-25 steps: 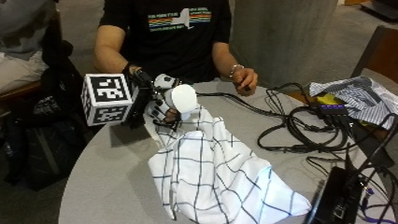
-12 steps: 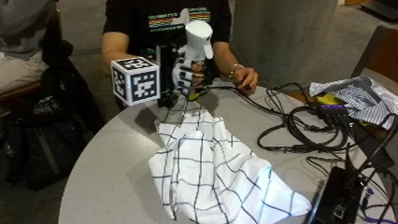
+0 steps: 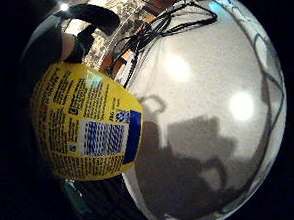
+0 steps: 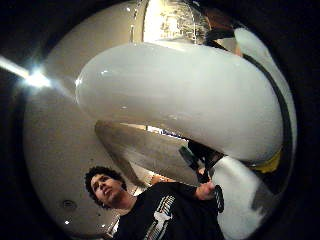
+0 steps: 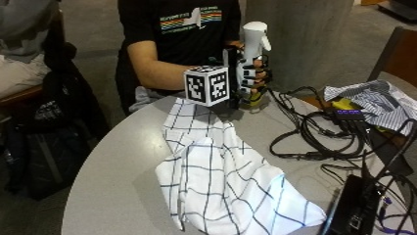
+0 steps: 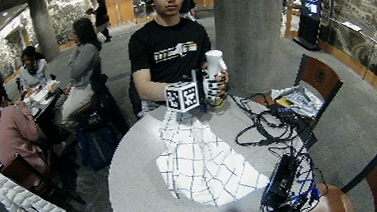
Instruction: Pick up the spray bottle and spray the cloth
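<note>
Black cables [image 5: 312,134] + striped cloth [image 5: 375,100] on table [image 5: 110,196]; concrete pillar [image 5: 296,39] behind.

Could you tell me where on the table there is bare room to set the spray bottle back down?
Bare grey table shows left of the white checked cloth, out to the rim, and in a smaller patch between the cloth and the black cables. The cable side is crowded. The gloved right hand holds the white and yellow spray bottle above the far edge.

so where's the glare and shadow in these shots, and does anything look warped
Little finger side palm view: two bright glare spots on the table, with the hand's dark shadow below them. Thumb side palm view: a flare at the edge, and the spray bottle head bulges, warped by closeness. Outside view: even light, with the right hand around the bottle.
</note>
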